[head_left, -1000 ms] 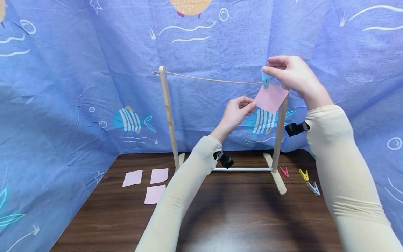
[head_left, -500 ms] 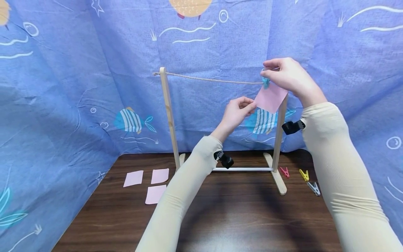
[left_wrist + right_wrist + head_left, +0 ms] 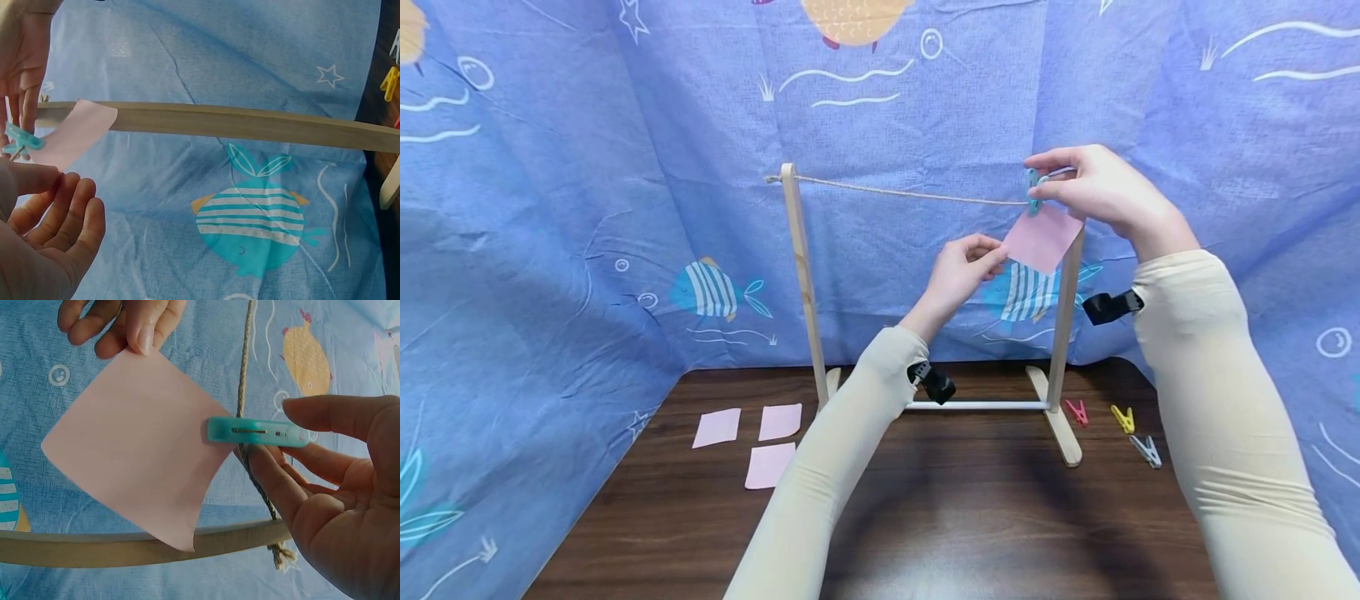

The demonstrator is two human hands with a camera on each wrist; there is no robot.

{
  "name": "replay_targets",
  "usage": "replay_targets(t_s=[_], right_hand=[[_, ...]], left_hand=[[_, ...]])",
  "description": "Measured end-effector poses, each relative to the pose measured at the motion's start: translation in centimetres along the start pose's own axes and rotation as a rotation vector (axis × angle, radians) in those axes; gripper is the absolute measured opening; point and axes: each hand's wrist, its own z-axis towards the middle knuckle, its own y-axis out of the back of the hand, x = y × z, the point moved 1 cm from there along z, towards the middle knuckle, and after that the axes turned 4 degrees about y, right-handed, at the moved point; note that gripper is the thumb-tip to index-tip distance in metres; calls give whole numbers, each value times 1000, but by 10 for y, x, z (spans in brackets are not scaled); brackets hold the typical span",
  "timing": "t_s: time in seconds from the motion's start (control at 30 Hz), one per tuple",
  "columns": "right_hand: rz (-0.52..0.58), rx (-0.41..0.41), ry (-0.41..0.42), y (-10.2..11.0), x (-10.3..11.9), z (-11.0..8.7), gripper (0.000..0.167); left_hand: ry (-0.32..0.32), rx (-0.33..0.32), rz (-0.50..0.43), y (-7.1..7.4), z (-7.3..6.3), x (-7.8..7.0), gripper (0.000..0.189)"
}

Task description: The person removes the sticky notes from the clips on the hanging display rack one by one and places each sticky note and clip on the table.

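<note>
A pink square of paper hangs tilted at the right part of the cord, under a teal clothespin that straddles cord and paper edge. My left hand pinches the paper's lower left corner between thumb and fingers. At the clothespin's handle end is my right hand, thumb and finger on either side of it; in the right wrist view a slight gap seems to show above the peg. The left wrist view has the left hand close up, with the paper beyond.
Two wooden posts joined by a white bar carry the cord. Three pink papers lie at the table's left. Red, yellow and grey clothespins lie right. A blue printed cloth hangs behind.
The right hand's fingers have shifted on the clothespin, with more of its handles now showing. Paper and clothespin sit slightly lower in view. The left hand keeps its pinch on the corner.
</note>
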Motion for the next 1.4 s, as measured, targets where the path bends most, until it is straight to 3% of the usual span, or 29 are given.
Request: replay_targets(t_s=[0.57, 0.93, 1.2, 1.4], right_hand=[[42, 55, 34, 1, -8, -2, 55], [59, 59, 64, 3, -11, -3, 57], [48, 17, 65, 2, -14, -3, 57], [51, -80, 59, -3, -15, -4, 55]], left_hand=[[17, -28, -111, 6, -1, 2, 25], [-24, -86, -141, 5, -2, 1, 22], [-25, -79, -136, 5, -2, 1, 21], [-29, -88, -125, 4, -2, 1, 21]])
